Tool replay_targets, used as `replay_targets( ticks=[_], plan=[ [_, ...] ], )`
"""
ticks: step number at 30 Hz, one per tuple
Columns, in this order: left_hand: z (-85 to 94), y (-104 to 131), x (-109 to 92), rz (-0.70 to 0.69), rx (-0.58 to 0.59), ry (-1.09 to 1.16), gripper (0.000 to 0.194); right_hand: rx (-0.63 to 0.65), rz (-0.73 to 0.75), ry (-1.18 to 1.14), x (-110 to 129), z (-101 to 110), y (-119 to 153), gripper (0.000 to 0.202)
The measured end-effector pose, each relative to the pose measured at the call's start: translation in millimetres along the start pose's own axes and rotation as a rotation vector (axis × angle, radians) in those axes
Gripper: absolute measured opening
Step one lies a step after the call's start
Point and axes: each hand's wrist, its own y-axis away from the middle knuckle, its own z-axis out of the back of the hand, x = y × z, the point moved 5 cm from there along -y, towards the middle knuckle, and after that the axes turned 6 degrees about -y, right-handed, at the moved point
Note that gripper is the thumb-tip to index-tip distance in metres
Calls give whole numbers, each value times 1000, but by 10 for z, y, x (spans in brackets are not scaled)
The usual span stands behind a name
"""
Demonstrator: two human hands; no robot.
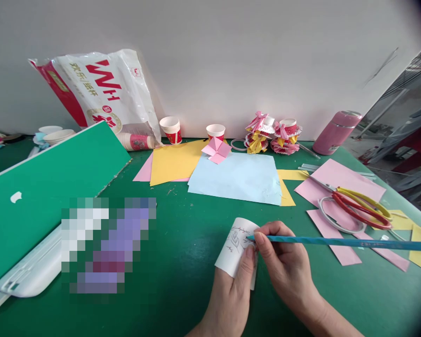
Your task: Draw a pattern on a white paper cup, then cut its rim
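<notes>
A curled white paper [233, 248] with leaf and twig drawings sits in my left hand [231, 295]. My thumb presses its outer face, while the other fingers are hidden behind or inside the curl. Between the thumb and fingers of my right hand [287, 257] is a long blue pencil [323, 240], lying nearly level. Its tip meets or almost meets the drawing beside my left thumb; contact cannot be made out. Beyond both hands lies a light blue paper sheet [236, 178], with a pink folded paper piece [216, 150] on its far edge.
Scissors [361, 206] and pink paper [344, 180] lie to the right, near a pink bottle [337, 133]. Decorated paper cups [286, 135] stand by the wall. A green board [66, 173], a white glue gun [31, 276] and a plastic bag [108, 89] occupy the left.
</notes>
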Motion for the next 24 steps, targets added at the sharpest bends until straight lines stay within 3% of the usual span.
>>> replay_targets(
  ticks=[6, 9, 13, 19, 24],
  plan=[
    [15, -14, 50, 68, -92, 108, 45, 0, -12, -80, 36, -17, -19, 6],
    [56, -38, 193, 163, -157, 260, 45, -144, 38, -262, 111, 70, -76, 6],
    [48, -70, 338, 186, -68, 458, 47, -340, -20, -295, 67, 209, -131, 13],
    [-68, -39, 241, 148, 111, 642, 48, -48, -315, -364, -116, 47, -135, 23],
    [-168, -50, 24, 202, 178, 844, 49, -48, -311, -388, -108, 26, -130, 22]
  ],
)
